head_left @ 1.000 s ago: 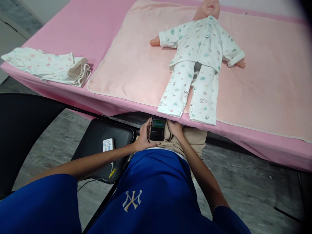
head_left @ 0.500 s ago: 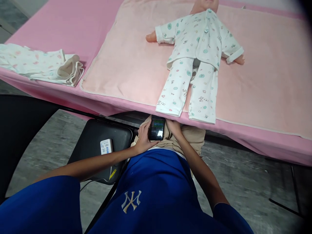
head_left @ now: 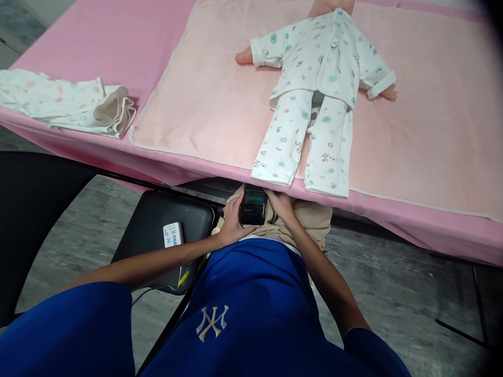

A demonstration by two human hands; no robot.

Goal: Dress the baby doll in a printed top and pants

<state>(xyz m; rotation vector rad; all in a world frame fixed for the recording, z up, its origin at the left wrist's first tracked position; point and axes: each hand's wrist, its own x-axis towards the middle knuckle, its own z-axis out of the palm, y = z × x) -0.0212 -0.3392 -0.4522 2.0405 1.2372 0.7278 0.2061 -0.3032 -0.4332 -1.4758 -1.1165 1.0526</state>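
A smartphone (head_left: 254,207) with a lit, mostly dark screen sits low over my lap, just below the table edge. My left hand (head_left: 232,222) grips it along its left side and lower corner, thumb under the bottom. At the upper right side of the phone is my right hand (head_left: 280,205), fingers curled against it and partly hidden by the table edge. Above, on the table, a baby doll in a printed white jacket (head_left: 310,63) and matching trousers (head_left: 285,139) lies on its back, trouser legs reaching the front edge. The top of its head is out of view.
A peach mat (head_left: 204,94) covers much of the pink-draped table (head_left: 133,31). Folded printed baby clothes (head_left: 70,102) lie at its left front. On a black chair seat (head_left: 145,220) beside me rests a small white box (head_left: 173,235) with a cable.
The bright white patch at the bottom of the phone screen is gone, leaving that part dark. My hands stay in place; the view shifts very slightly.
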